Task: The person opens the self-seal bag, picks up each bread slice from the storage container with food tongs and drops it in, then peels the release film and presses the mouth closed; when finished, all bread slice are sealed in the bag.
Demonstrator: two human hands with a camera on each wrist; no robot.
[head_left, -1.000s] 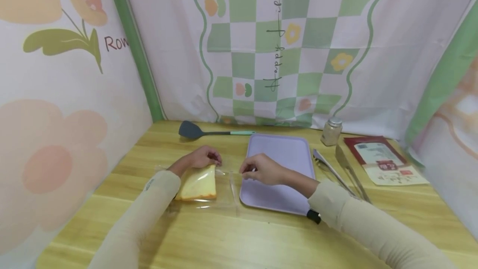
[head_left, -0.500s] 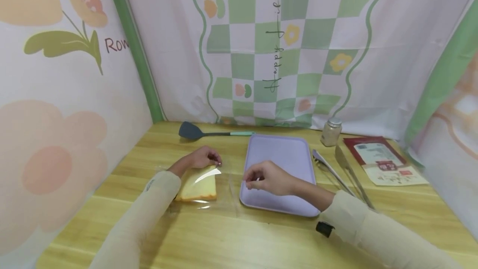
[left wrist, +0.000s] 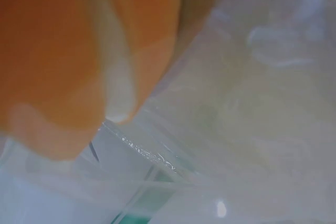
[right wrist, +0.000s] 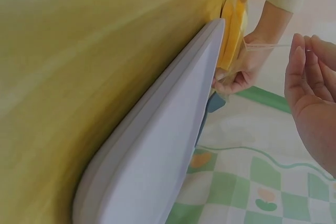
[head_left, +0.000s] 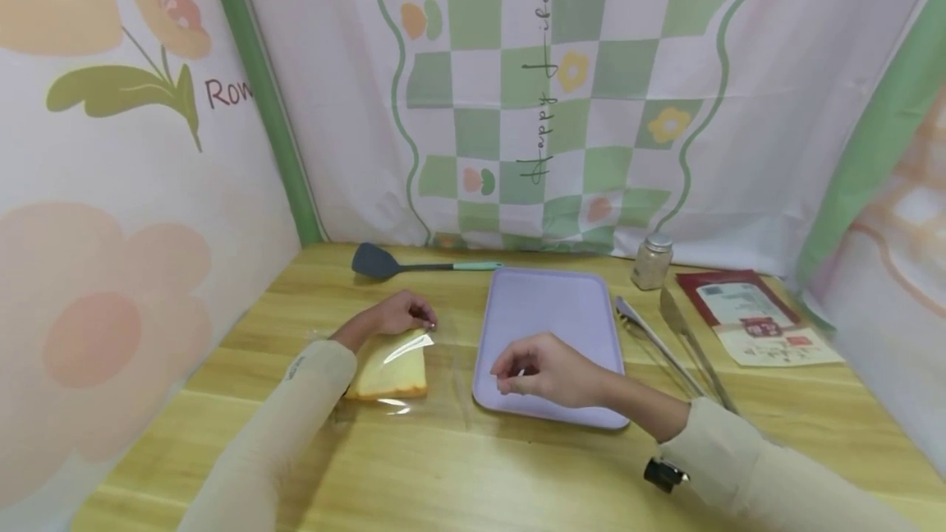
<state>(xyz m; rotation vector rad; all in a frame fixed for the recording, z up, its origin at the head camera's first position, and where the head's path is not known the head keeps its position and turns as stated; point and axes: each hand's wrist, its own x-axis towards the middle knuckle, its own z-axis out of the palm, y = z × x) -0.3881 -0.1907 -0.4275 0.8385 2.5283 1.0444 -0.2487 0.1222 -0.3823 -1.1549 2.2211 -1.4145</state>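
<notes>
In the head view, bread [head_left: 395,372] lies inside a clear plastic bag [head_left: 447,388] on the table, left of the lilac tray [head_left: 550,302]. At the bread's far edge, my left hand [head_left: 402,313] pinches the bag's film. Up close in the left wrist view, its fingertips [left wrist: 63,93] press on the film's edge. My right hand [head_left: 550,368] hovers above the tray, thumb and fingers pinched together. From the bag to those fingertips runs a thin clear strip [right wrist: 270,46] in the right wrist view, stretched taut. More than one slice shows in the bread [right wrist: 233,30] there.
A dark spatula [head_left: 377,261] lies behind the bag. Right of the tray are metal tongs [head_left: 658,343], a long flat metal utensil [head_left: 691,343], a lidded glass jar [head_left: 653,261] and a red-and-cream packet [head_left: 757,323]. A patterned curtain [head_left: 547,105] hangs behind.
My right hand has moved rightward and toward me, away from the bag and over the tray. The left hand stays in place on the bag.
</notes>
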